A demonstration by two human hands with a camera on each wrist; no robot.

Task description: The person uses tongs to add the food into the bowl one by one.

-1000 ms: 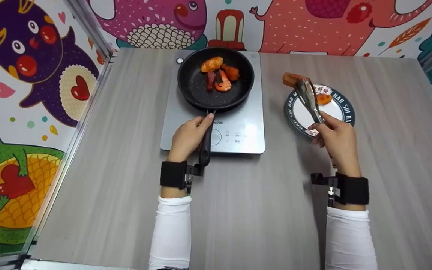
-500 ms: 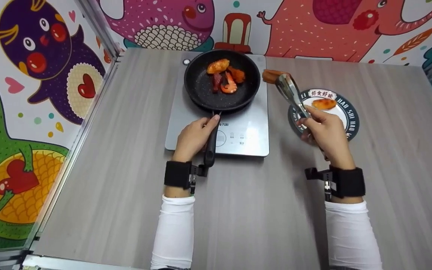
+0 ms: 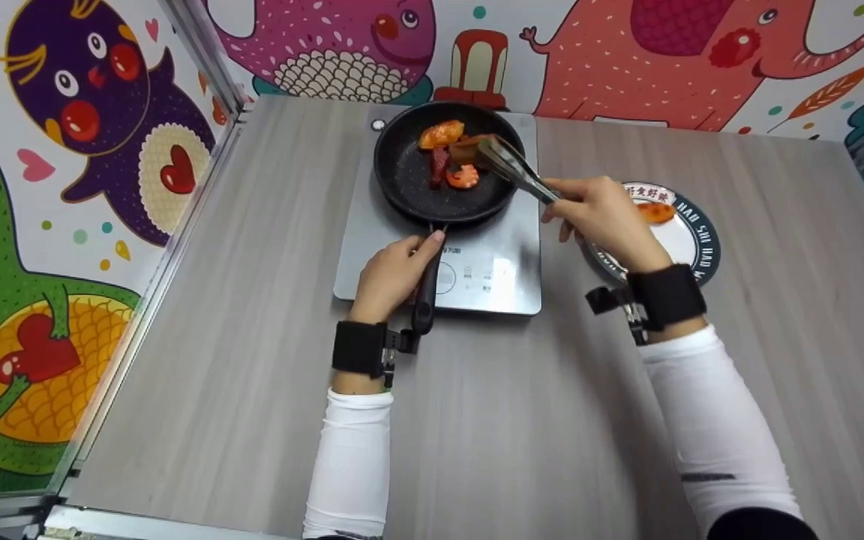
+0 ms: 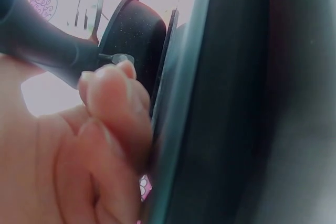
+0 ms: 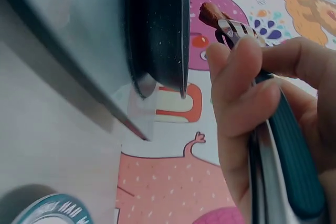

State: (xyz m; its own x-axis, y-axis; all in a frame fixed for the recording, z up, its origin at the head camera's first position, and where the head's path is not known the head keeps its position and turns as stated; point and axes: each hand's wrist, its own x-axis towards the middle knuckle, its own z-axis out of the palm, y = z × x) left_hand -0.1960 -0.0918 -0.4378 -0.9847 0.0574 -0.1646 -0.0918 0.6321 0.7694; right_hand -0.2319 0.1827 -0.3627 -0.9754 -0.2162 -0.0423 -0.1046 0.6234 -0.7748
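Observation:
My left hand (image 3: 394, 274) grips the black handle (image 3: 426, 292) of a frying pan (image 3: 409, 196), thumb on top. My right hand (image 3: 603, 219) holds metal tongs (image 3: 516, 166), whose dark-green grip shows in the right wrist view. Pinched in the tips is a brown, blocky piece of food (image 5: 211, 15), over the pan's right half. Inside the pan lie a chicken-wing-like golden piece (image 3: 441, 135), a dark red strip (image 3: 439, 166) and a shrimp (image 3: 464, 178), partly covered. Whether the brown piece touches the food below, I cannot tell.
The pan sits on a silver induction cooker (image 3: 503, 281) at the table's back. To its right a plate with a dark lettered rim (image 3: 711, 244) bears an orange piece of food (image 3: 657, 213), partly behind my right arm. Cartoon-printed walls (image 3: 589, 67) stand behind and left.
My right hand has carried the brown piece in the tongs leftward, from above the plate to over the pan. My left hand keeps its grip on the handle. The head view has shifted slightly.

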